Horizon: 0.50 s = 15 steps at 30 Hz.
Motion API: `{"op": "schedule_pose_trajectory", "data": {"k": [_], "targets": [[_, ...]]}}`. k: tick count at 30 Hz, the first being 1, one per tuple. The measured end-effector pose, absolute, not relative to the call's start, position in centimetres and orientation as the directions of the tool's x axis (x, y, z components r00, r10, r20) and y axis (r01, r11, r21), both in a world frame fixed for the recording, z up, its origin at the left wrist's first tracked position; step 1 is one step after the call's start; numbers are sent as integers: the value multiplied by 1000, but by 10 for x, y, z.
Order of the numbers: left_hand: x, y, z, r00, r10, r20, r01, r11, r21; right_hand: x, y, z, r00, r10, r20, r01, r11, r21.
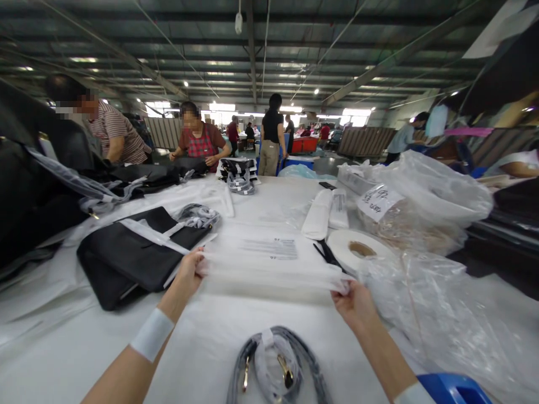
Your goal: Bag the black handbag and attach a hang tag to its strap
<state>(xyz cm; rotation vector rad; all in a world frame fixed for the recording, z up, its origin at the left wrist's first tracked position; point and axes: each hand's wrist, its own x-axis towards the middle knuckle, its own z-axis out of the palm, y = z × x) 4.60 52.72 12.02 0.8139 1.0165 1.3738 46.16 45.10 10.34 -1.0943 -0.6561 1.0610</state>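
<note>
A translucent plastic bag (252, 269) with printed text is stretched level between both hands over the white table (202, 348). At its left corner my left hand (189, 273) grips the edge, fingers closed. My right hand (352, 300) pinches the opposite corner. Below the bag, close to me, lies a coiled strap (305, 359) in clear wrapping with gold clasps. Left of the bag, near my left hand, rests a black handbag (122, 258) with white wrapping across it and a wrapped strap bundle (196, 215) at its far corner.
On the right are a white tape roll (337, 247), a big clear bag with a handwritten label (381, 202) and crumpled plastic sheeting (458, 314). A blue object (452, 388) sits at the lower right. Two co-workers (202, 137) (115, 132) stand across the table at left, near black bags.
</note>
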Motion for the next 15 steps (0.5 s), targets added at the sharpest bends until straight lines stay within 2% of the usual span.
{"op": "schedule_pose_trajectory", "data": {"k": [2,4,6,8,9,11,13,15], "targets": [[47,531,128,-72,996,51,-225,-66,972,460,454,107,418,908,19,-261,140,-955],[46,521,127,27,986,162,-37,-161,986,457,446,106,418,904,87,-140,159,-977],[44,497,116,188,962,200,110,-223,968,454,427,98,391,911,130,22,131,-991],[40,465,100,371,913,172,257,-279,925,448,405,85,369,917,155,211,80,-974],[38,448,92,460,878,135,358,-322,877,445,395,78,362,917,169,301,56,-952],[37,421,81,602,798,9,574,-442,689,437,377,66,342,917,203,446,32,-894],[41,406,81,647,753,-120,711,-540,450,429,365,57,300,924,236,540,40,-841],[52,402,88,622,756,-203,776,-560,291,421,357,51,249,934,256,597,60,-800]]}}
